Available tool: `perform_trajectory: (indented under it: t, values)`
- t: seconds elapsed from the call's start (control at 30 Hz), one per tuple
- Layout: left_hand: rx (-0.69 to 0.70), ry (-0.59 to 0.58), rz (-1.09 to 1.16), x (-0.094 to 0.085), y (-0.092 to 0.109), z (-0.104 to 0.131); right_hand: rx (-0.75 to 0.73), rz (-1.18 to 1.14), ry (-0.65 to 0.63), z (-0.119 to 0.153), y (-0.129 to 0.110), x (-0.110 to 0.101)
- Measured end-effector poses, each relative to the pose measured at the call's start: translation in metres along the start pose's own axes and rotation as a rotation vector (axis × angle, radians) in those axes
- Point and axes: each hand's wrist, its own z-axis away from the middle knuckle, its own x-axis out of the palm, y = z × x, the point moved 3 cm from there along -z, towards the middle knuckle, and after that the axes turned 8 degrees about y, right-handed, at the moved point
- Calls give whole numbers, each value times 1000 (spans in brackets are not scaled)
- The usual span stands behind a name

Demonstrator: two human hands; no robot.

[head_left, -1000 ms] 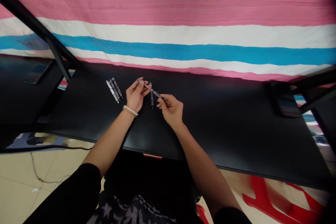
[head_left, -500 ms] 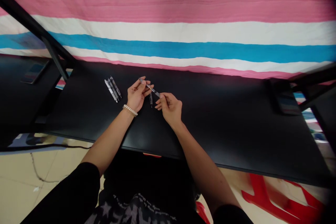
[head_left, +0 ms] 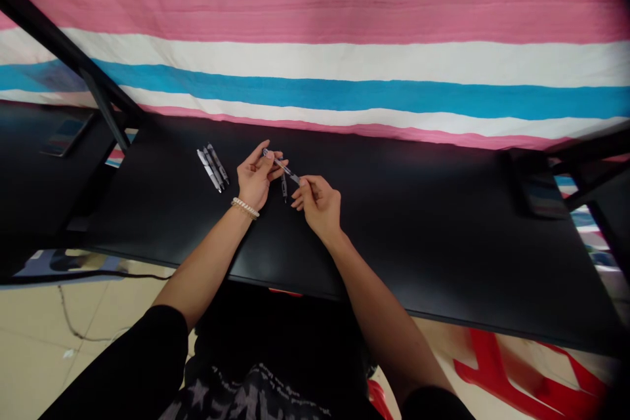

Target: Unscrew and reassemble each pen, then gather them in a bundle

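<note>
A slim pen point(head_left: 285, 168) slants between both hands above the black table point(head_left: 418, 230). Its upper left end is pinched by my left hand point(head_left: 256, 177), which wears a pale beaded bracelet point(head_left: 245, 208). At the lower right end, the thumb and fingers of my right hand point(head_left: 319, 202) are closed on the same pen. Another dark pen point(head_left: 284, 189) lies on the table just below the held one, partly hidden. Left of my left hand, a white pen point(head_left: 210, 171) and two grey pens point(head_left: 218, 164) lie side by side.
A dark phone-like object point(head_left: 541, 193) lies near the table's right end. Another phone point(head_left: 69, 134) is on the surface at far left. A striped cloth point(head_left: 315, 92) hangs behind, between black metal bars point(head_left: 105, 98). A red stool point(head_left: 497, 367) stands below right.
My left index finger is raised slightly more at the pen's upper end. Otherwise the hands and pens look nearly the same.
</note>
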Motion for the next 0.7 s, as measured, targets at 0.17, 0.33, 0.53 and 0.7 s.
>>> perform_trajectory:
  t: [0.17, 0.33, 0.53, 0.7]
  values:
    - [-13, -25, -8, -1, -1, -1, 10, 2, 6, 1, -1, 0]
    - [-9, -17, 2, -1, -1, 1, 25, -26, 13, 0, -4, 1]
    - [-29, -12, -9, 1, -1, 2, 228, -166, -65, -4, 4, 3]
    - [12, 25, 4, -3, 0, -1, 18, -82, 24, -5, 1, -1]
